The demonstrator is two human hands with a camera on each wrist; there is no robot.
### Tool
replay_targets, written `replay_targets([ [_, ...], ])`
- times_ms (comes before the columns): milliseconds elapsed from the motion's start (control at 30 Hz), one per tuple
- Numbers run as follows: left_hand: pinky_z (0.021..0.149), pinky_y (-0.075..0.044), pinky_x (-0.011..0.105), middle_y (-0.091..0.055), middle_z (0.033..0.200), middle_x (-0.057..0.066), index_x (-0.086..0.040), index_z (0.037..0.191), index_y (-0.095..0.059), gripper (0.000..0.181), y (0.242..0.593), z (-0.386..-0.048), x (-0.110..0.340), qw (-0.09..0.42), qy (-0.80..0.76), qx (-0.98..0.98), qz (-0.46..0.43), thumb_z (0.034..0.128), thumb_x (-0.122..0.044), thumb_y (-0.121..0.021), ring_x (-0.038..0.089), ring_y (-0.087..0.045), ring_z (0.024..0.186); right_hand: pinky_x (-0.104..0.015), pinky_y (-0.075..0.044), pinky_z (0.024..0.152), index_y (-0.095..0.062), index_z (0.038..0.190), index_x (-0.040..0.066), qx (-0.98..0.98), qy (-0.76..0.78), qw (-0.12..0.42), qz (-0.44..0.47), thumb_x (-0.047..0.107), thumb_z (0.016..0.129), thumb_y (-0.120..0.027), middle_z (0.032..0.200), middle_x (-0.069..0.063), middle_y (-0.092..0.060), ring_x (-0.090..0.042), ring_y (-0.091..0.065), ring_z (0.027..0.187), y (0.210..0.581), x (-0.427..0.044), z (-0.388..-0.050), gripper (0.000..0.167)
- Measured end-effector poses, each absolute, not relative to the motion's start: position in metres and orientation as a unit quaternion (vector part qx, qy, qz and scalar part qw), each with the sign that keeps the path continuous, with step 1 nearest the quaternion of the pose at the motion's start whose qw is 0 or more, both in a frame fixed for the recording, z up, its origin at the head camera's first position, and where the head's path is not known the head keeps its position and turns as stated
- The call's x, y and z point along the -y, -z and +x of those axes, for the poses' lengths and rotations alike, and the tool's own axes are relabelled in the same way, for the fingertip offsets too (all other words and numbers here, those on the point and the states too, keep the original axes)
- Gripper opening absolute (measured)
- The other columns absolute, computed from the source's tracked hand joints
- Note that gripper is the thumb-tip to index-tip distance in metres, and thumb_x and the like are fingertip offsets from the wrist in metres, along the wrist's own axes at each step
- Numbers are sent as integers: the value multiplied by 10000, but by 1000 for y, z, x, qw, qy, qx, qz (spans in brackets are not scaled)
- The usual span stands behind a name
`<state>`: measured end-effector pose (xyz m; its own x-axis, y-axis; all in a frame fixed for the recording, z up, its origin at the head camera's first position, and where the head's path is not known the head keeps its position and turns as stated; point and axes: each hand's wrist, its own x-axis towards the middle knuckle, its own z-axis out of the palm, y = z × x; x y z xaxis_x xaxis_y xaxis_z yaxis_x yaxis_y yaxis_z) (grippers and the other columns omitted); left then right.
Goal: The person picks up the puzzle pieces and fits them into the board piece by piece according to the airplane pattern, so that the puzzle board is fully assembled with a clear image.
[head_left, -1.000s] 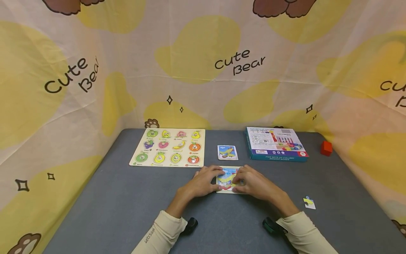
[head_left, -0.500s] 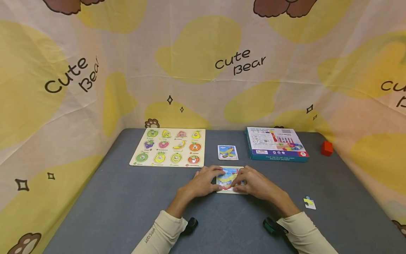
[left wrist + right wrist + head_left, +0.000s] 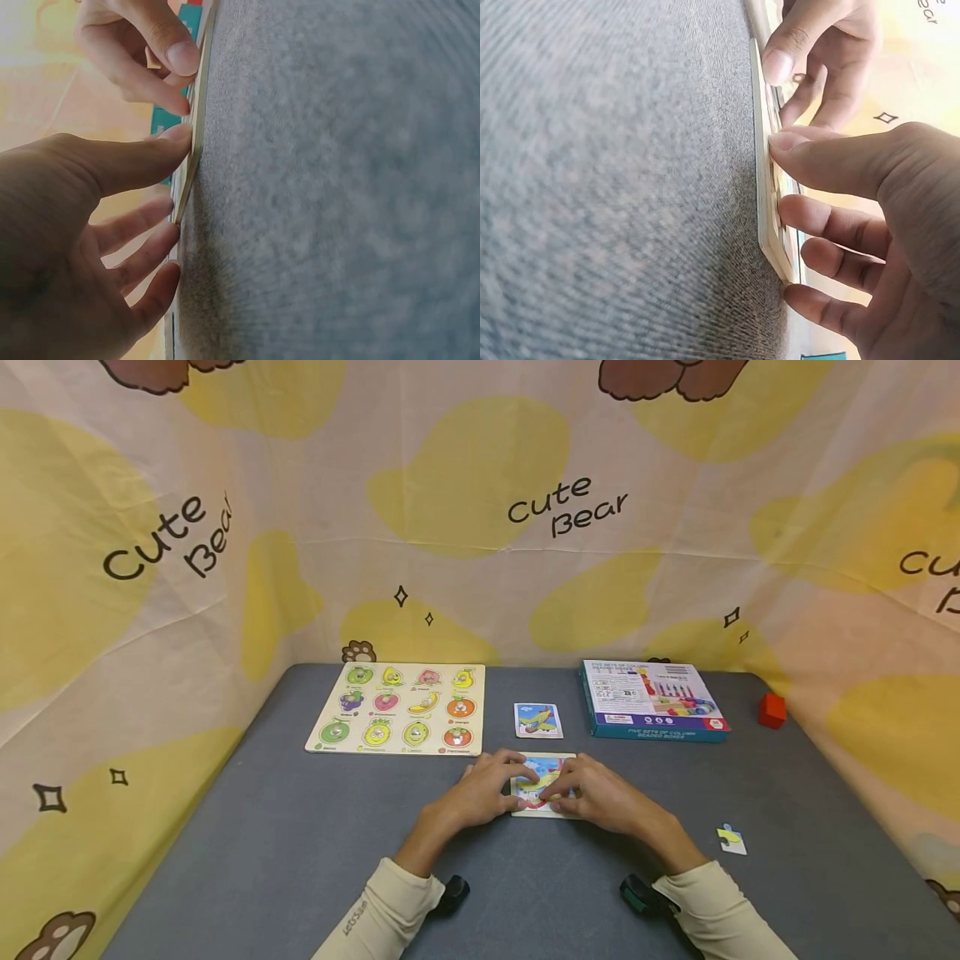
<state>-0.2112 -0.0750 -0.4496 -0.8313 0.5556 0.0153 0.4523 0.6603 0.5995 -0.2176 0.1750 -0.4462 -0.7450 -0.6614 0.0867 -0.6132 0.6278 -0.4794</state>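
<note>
A small airplane jigsaw puzzle (image 3: 543,767) lies in its tray on the table, between both hands. My left hand (image 3: 482,789) holds its left side. The left thumb (image 3: 161,154) is at the near edge, and the index finger reaches over the picture. From the right, my right hand (image 3: 600,789) grips the puzzle, its thumb (image 3: 810,157) by the near edge and bent fingers on the pieces and far corner. The fingers hide part of the picture. One puzzle piece (image 3: 731,840) lies apart at the right.
An airplane picture card (image 3: 537,721) lies beyond the puzzle. A fruit puzzle board (image 3: 397,708) is at the back left. A beaded-boxes package (image 3: 652,702) stands back right, beside a red block (image 3: 772,711). Printed cloth (image 3: 480,527) surrounds the grey table (image 3: 300,860).
My right index finger has slid left across the puzzle. The left index finger has stretched farther over the picture. Puzzle, loose piece and other things stay where they were.
</note>
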Motion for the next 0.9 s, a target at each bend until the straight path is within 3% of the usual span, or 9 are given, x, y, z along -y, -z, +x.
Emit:
replay_targets([
  [233,1073,-375,596,-580,1452,95,-218,1211,-813,257,449,-210,73,64,-294,-902,310,973,-131,-767,328,-491,1290,-363,-463,848,-827,1108,210,-913,251,60,-316,214,970,-790,1039,94,-680,-138,-550,986,446,-174,-217,143],
  [500,1011,-388,543,-601,1425,48,-239,1212,-824,242,449,-209,71,66,-272,-908,313,992,-166,-751,289,-498,1266,-342,-451,810,-816,1072,205,-915,253,59,-308,221,962,-798,1007,89,-663,-148,-547,944,444,-173,-217,113],
  [733,983,-396,532,-595,1434,47,-243,1214,-824,237,448,-209,71,68,-273,-908,311,1000,-180,-743,292,-496,1262,-404,-495,879,-808,1103,192,-911,264,52,-314,232,964,-798,1074,55,-691,-161,-582,1013,443,-179,-216,145],
  [900,949,-400,525,-596,1430,52,-237,1210,-826,234,449,-208,72,64,-276,-906,313,998,-178,-746,289,-498,1238,-326,-480,798,-810,1116,162,-907,281,37,-311,227,960,-804,973,63,-661,-134,-573,918,441,-191,-213,169],
])
